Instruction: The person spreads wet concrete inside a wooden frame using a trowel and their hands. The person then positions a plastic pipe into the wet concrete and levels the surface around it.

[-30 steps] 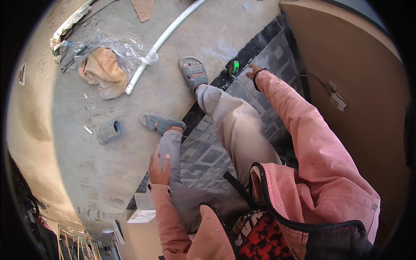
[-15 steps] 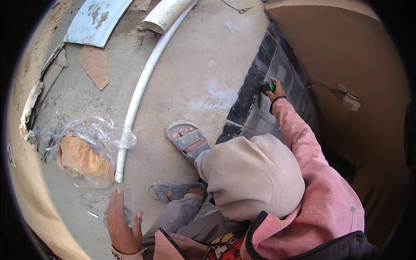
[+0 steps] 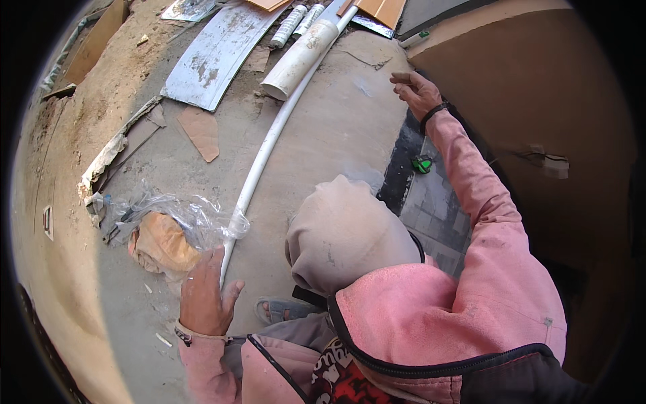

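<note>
My right hand [image 3: 418,94] is raised at the upper right beside the brown wall, its fingers stretched out to the left and nothing seen in them. Below it, a green and black tape measure [image 3: 422,164] lies on the dark-bordered grey tiles [image 3: 431,225]. My left hand [image 3: 205,296] is at the lower left with fingers extended and thumb apart. Its fingertips overlap, in this view, the edge of a clear plastic bag [image 3: 202,219] holding an orange-brown bundle [image 3: 165,242]. A long white pipe [image 3: 252,175] runs just past that hand.
A wider white pipe [image 3: 303,60] and a dusty pale-blue panel [image 3: 215,50] lie at the top. Two white cartridge tubes [image 3: 288,27] are beside them. A cardboard scrap [image 3: 200,133] rests on the concrete. Wires hang from a wall box [image 3: 555,165] at the right.
My right hand has let go of the tape measure and moved up, away from it. My left hand has moved up and right toward the plastic bag. The view has shifted.
</note>
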The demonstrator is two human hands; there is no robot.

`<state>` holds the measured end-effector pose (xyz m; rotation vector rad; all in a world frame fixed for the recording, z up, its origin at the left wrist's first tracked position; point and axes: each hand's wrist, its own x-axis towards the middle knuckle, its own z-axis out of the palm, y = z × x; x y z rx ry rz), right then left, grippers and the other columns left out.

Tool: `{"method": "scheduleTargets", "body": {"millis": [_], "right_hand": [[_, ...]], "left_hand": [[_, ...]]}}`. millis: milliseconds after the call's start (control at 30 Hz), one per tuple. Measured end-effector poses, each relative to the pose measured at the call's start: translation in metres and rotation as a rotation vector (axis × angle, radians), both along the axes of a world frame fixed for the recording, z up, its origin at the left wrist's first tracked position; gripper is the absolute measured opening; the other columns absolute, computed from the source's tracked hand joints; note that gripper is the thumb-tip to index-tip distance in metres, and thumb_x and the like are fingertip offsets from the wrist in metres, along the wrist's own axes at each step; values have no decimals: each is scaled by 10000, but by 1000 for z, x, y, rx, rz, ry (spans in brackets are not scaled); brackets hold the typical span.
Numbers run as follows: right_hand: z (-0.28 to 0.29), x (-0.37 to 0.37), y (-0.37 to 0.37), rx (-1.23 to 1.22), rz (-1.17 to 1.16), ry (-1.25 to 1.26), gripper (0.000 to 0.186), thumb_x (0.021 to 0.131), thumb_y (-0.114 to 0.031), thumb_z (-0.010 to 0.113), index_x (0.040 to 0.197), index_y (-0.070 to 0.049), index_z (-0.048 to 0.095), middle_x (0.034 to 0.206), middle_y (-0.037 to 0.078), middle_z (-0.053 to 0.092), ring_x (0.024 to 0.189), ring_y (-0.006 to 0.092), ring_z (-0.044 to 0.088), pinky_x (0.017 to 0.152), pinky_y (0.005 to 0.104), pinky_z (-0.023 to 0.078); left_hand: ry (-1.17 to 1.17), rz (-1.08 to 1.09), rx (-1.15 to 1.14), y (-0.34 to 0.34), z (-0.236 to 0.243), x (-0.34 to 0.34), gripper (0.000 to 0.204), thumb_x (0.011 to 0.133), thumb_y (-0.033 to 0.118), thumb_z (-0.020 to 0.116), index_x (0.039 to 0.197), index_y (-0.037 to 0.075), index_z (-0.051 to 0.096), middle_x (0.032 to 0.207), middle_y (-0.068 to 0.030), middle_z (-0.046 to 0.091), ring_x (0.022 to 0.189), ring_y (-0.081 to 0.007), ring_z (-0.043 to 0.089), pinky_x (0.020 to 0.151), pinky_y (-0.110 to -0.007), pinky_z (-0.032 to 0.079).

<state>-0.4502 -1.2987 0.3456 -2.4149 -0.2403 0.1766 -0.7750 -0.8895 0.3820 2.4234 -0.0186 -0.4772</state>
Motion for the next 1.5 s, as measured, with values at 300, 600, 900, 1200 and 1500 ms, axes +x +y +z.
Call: {"method": "scheduleTargets", "body": {"millis": [300,600,900,1200,1500], "right_hand": [[262,-138,339,949,1419,-433,187,892,-147,614,1026,-19,637,948,67,669,832,143,639,713,297,517],[328,-168,338,1456,1382,-411,199,897,-146,596,1045,-15,621,964,72,656,841,146,626,722,300,509],[295,-206,276,1292,1471,-446,212,903,-146,579,1064,-11,604,980,77,644,850,149,613,730,304,500],[262,-205,286,1173,1394,-427,224,909,-145,561,1083,-7,588,996,82,631,859,151,600,739,308,492],[236,-205,297,1175,1398,-398,237,914,-145,543,1102,-3,572,1012,87,619,868,154,587,747,312,483]], "left_hand": [[-391,463,-234,54,51,-13,419,883,269,612,1190,-5,531,1113,-148,615,1005,-247,604,901,-338,460],[-1822,111,-605,15,304,-126,468,957,334,440,1278,-7,441,1207,-176,540,1041,-290,568,894,-397,458],[-1801,324,-747,-25,253,-131,434,947,324,458,1249,13,461,1182,-153,550,1031,-271,566,889,-389,449],[-1791,357,-806,-12,237,-119,401,936,314,476,1220,32,482,1157,-130,560,1021,-252,564,883,-380,440],[-1842,400,-816,-4,217,-130,368,925,304,495,1192,51,502,1133,-107,570,1010,-233,562,878,-372,431]]}}
